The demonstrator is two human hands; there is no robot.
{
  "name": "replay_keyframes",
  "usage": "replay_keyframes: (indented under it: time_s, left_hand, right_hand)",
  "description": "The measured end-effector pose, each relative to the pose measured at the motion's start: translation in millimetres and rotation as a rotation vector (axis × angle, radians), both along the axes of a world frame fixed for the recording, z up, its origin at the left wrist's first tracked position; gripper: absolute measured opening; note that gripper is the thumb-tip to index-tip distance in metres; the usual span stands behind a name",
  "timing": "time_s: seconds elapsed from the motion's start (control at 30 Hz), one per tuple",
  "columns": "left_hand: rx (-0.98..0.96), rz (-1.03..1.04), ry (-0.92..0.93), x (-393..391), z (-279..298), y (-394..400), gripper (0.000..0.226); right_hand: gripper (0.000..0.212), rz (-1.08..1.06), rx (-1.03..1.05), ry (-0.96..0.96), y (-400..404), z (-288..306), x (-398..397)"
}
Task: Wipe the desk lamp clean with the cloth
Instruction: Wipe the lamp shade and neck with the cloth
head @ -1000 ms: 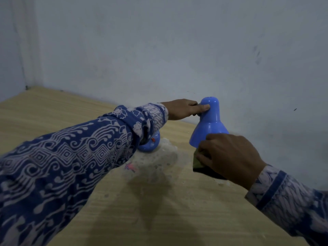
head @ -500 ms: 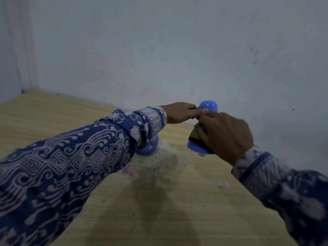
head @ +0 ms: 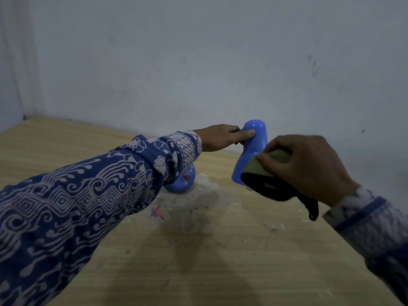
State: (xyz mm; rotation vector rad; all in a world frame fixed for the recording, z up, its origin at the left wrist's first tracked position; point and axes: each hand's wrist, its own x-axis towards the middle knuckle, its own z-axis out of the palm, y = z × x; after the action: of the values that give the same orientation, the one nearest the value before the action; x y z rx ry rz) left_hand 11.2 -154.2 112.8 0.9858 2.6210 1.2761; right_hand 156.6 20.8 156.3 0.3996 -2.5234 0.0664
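Observation:
A small blue desk lamp stands near the wall; its bell-shaped shade (head: 249, 155) points down and its round base (head: 182, 182) rests on the wooden table, partly behind my left sleeve. My left hand (head: 220, 138) grips the lamp at the top of the shade, thumb pressed on the blue plastic. My right hand (head: 306, 166) holds a folded olive and black cloth (head: 265, 177) against the lower right side of the shade. The lamp's neck is hidden by my left hand.
The wooden table (head: 220, 261) runs back to a pale wall (head: 198, 62). A crumpled clear plastic wrapper (head: 198, 202) with a pink mark lies beside the lamp base. Small scraps (head: 273, 226) lie on the wood at right.
My right hand has slid the cloth from the upper part of the shade down to its lower rim. My left hand keeps its hold at the top.

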Motion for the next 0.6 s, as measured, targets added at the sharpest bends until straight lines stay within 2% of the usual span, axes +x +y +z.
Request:
replay_keyframes:
  time_s: [0.1, 0.17, 0.3, 0.37, 0.43, 0.6]
  left_hand:
    - [-0.027, 0.0, 0.016, 4.1, 0.9, 1.5, 0.068]
    - [-0.041, 0.0, 0.014, 6.0, 1.6, 1.5, 0.064]
    - [-0.024, 0.024, 0.006, 6.4, 0.7, -2.1, 0.063]
    - [0.003, 0.031, -0.001, 7.2, 2.2, -4.2, 0.057]
    - [0.031, 0.037, -0.019, 7.6, 3.4, -6.9, 0.048]
    - [0.129, 0.117, -0.055, 12.7, 6.2, -14.0, 0.051]
  right_hand:
    - [0.025, -0.073, 0.106, 0.022, -12.3, 0.8, -19.2]
    - [0.027, -0.13, 0.251, -0.005, -20.8, -14.0, -21.6]
    - [0.024, -0.068, 0.494, -0.097, -25.5, -50.8, 1.4]
    - [0.024, -0.06, 0.511, -0.179, -17.2, -65.4, 16.2]
    - [0.029, -0.113, 0.393, -0.274, -3.2, -72.3, 27.3]
    - [0.018, -0.192, -0.366, -0.37, 30.4, -68.7, 38.2]
